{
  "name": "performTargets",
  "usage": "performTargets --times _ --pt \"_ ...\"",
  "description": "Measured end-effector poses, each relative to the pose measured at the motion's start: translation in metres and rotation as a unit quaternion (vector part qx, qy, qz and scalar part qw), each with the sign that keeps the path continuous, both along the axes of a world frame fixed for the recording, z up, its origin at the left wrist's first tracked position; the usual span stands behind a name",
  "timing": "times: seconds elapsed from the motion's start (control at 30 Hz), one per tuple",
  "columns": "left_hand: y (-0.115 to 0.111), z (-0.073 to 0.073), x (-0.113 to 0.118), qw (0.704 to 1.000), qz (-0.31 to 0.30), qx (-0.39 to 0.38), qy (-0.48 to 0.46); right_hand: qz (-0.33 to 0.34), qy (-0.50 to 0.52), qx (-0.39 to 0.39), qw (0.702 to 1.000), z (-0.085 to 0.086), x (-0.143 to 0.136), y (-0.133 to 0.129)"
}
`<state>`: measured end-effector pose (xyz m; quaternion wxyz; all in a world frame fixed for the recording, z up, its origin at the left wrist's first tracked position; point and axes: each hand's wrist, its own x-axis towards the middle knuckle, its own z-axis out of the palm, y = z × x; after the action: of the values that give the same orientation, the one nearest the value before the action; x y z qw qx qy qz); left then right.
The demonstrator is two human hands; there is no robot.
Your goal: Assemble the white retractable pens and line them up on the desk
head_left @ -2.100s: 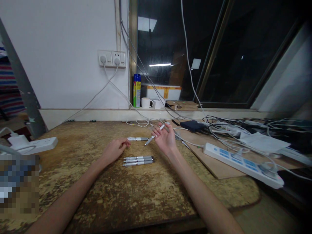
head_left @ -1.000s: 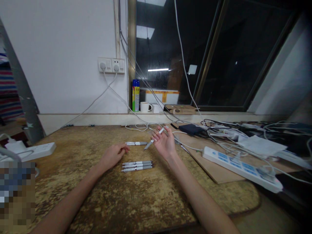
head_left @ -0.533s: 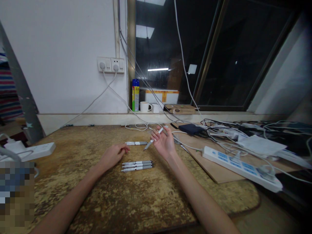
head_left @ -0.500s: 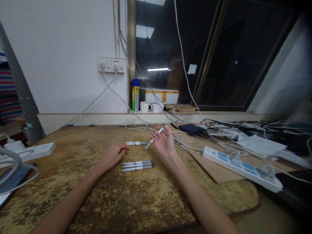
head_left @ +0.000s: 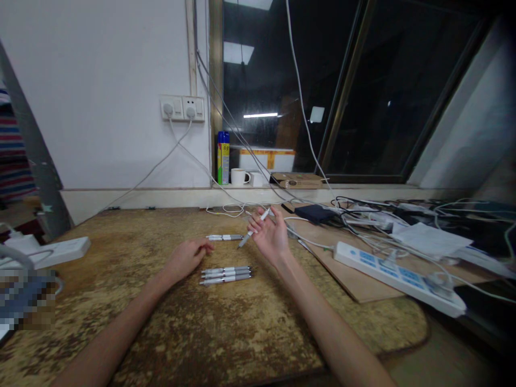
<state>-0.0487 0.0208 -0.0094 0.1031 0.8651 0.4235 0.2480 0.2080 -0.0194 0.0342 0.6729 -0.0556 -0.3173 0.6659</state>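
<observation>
My right hand [head_left: 269, 232], palm turned up, grips a white and grey pen [head_left: 245, 240] whose grey end slants down to the left. Over on the left, my left hand [head_left: 188, 257] rests on the worn wooden table [head_left: 193, 333] with loosely bent fingers apart and nothing seen in them. Just beyond its fingertips lies a single pen [head_left: 226, 237], on its side. Nearer to me, a small stack of similar pens [head_left: 226, 276] lies side by side, grey ends to the right.
A white power strip [head_left: 399, 277] and a thin brown board [head_left: 342, 263] lie on the right, among tangled cables and a dark box [head_left: 316, 213]. Another strip [head_left: 66, 251] sits at the left. A spray can [head_left: 223, 158] and a mug [head_left: 239, 176] stand on the sill.
Both hands and the pens hold nearly the same places. The whole view has shifted very slightly.
</observation>
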Motion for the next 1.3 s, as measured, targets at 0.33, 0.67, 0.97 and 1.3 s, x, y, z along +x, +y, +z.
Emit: performTargets --times 0.33,0.67,0.97,1.3 --pt "-0.007 0.006 0.013 0.986 -0.037 -0.077 -0.141 -0.067 -0.140 0.026 0.987 -0.005 -0.011 0.009" --pt "-0.017 0.016 0.027 0.953 -0.087 -0.177 -0.231 -0.087 -0.520 0.190 0.828 -0.037 -0.017 0.007" --pt "-0.009 0.016 0.000 0.965 -0.054 -0.193 -0.167 -0.131 -0.641 0.181 0.734 -0.052 0.027 0.020" --pt "-0.018 0.014 -0.012 0.986 -0.056 -0.158 -0.013 -0.062 -0.681 0.155 0.713 -0.070 0.035 0.011"
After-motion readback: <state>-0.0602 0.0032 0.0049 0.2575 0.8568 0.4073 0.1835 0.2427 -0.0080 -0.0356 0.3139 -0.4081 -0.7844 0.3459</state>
